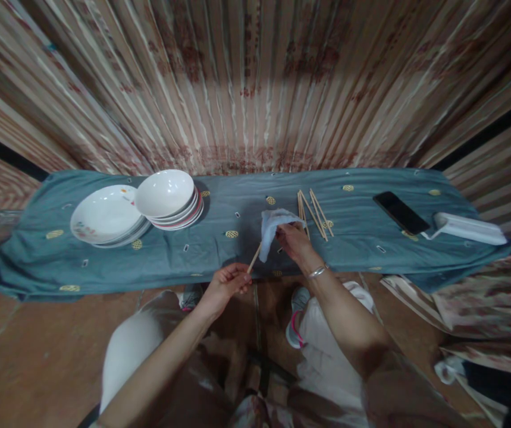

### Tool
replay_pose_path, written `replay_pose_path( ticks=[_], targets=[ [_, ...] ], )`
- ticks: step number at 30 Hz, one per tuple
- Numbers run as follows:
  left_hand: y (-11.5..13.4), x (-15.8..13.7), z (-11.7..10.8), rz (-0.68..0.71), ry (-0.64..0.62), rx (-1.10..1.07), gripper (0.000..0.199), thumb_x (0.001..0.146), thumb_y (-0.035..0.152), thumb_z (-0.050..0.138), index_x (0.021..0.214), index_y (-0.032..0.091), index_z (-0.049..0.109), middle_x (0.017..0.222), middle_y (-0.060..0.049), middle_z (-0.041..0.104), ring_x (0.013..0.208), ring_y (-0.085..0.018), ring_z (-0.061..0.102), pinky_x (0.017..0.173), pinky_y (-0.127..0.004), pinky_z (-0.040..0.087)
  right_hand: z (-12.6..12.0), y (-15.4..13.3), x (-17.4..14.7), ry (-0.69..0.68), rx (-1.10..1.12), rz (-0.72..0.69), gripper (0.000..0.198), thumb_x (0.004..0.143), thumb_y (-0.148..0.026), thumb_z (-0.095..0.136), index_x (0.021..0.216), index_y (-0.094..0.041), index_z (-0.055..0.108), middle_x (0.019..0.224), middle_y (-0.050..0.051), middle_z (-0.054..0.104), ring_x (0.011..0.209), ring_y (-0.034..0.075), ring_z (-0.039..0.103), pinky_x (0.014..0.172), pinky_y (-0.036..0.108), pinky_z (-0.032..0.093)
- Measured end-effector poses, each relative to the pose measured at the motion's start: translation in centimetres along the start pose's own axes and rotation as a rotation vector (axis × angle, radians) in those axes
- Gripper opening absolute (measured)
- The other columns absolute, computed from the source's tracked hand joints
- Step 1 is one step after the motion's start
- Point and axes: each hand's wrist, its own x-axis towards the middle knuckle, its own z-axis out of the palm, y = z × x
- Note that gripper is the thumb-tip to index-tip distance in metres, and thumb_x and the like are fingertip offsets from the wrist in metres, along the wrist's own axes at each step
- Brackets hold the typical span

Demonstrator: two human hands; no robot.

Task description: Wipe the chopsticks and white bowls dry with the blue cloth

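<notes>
Over the front edge of the table, my left hand (232, 279) pinches the lower end of a wooden chopstick (254, 259). A pale blue-white cloth (271, 226) covers the chopstick's upper end. My right hand (294, 239) grips that cloth, its fingers closed around it and partly hidden by its folds. Just beyond my right hand, several loose chopsticks (317, 211) lie on the tablecloth in a rough group. Whether the cloth wraps fully round the chopstick I cannot tell.
A stack of white bowls (166, 193) stands left of centre, beside stacked white plates (103, 214). To the right lie a black phone (400, 212) and a white-handled object (469, 228). A blue-green patterned tablecloth (219, 255) covers the narrow table. Curtains (255, 107) hang behind it.
</notes>
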Motion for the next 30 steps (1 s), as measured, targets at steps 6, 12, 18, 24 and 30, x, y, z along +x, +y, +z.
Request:
replay_pose_path(
  ticks=[6, 12, 18, 24, 30],
  targets=[
    [0.2, 0.2, 0.0, 0.034, 0.01, 0.086, 0.038, 0.06, 0.045, 0.082, 0.074, 0.012, 0.07, 0.058, -0.001, 0.063, 0.048, -0.007, 0.048, 0.048, -0.021, 0.034, 0.8, 0.1, -0.8, -0.039, 0.02, 0.022, 0.026, 0.05, -0.035, 0.076, 0.058, -0.023, 0.054, 0.06, -0.003, 0.064, 0.081, 0.02, 0.065, 0.066, 0.029, 0.049],
    [0.9, 0.5, -0.1, 0.053, 0.015, -0.013, 0.039, 0.06, 0.045, 0.082, 0.072, 0.01, 0.07, 0.055, 0.002, 0.054, 0.047, -0.004, 0.039, 0.046, -0.02, 0.027, 2.5, 1.6, -2.6, -0.135, -0.009, 0.078, 0.029, 0.049, -0.036, 0.077, 0.052, -0.024, 0.051, 0.057, -0.002, 0.063, 0.08, 0.02, 0.064, 0.067, 0.029, 0.05],
    [0.8, 0.2, 0.2, -0.009, -0.034, -0.038, 0.04, 0.06, 0.046, 0.082, 0.072, 0.01, 0.07, 0.052, 0.003, 0.049, 0.048, -0.004, 0.038, 0.045, -0.019, 0.025, 1.7, 0.9, -1.7, -0.092, -0.002, 0.037, 0.025, 0.051, -0.034, 0.076, 0.055, -0.023, 0.053, 0.054, -0.005, 0.06, 0.07, 0.017, 0.063, 0.062, 0.027, 0.048],
    [0.1, 0.2, 0.6, -0.059, -0.06, -0.035, 0.041, 0.059, 0.046, 0.083, 0.072, 0.01, 0.07, 0.053, 0.002, 0.05, 0.049, -0.004, 0.039, 0.045, -0.019, 0.024, 0.7, -0.4, -0.6, 0.012, 0.025, 0.013, 0.034, 0.045, -0.035, 0.078, 0.048, -0.023, 0.046, 0.048, -0.007, 0.054, 0.054, 0.012, 0.053, 0.051, 0.024, 0.041],
    [0.7, 0.5, 0.3, 0.008, -0.016, -0.048, 0.038, 0.061, 0.043, 0.082, 0.073, 0.009, 0.069, 0.055, 0.002, 0.051, 0.05, -0.005, 0.04, 0.046, -0.019, 0.027, 2.2, 1.4, -2.4, -0.148, -0.022, 0.075, 0.027, 0.051, -0.038, 0.077, 0.053, -0.023, 0.054, 0.055, -0.004, 0.061, 0.068, 0.017, 0.061, 0.06, 0.027, 0.046]
  ],
)
